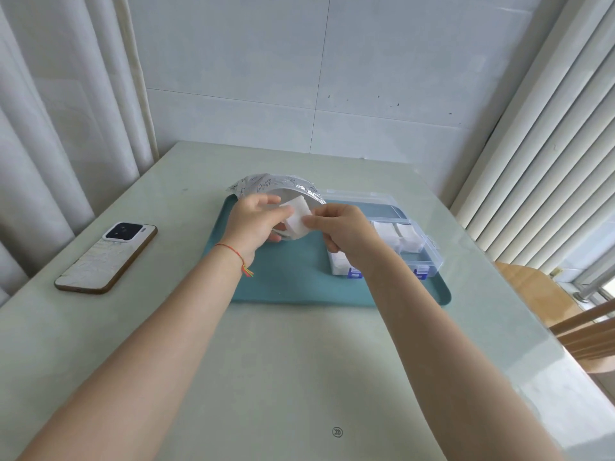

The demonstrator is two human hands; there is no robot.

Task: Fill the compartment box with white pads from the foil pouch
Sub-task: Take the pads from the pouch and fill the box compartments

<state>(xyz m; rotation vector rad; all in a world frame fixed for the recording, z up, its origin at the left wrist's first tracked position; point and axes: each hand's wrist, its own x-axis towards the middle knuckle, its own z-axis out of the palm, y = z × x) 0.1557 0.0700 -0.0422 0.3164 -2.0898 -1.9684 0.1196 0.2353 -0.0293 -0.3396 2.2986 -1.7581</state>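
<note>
Both hands meet over the tray (286, 281). Left hand (254, 224) grips the foil pouch (266, 186) w/ its mouth propped open toward the person, prob. so pads come out easily. Right hand (339, 227) pinches a small stack of white pads (297, 217) just at the pouch mouth, thumb on top. Compartment box (396, 227) sits lid-open right beside, near compartments already hold pads, far long one looks bare. Phone (106, 257) lies well apart on the table (299, 377), out of the way.

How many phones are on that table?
1. The phone lies face down on the table, left of the teal tray, beyond the left hand's reach of work.
</note>
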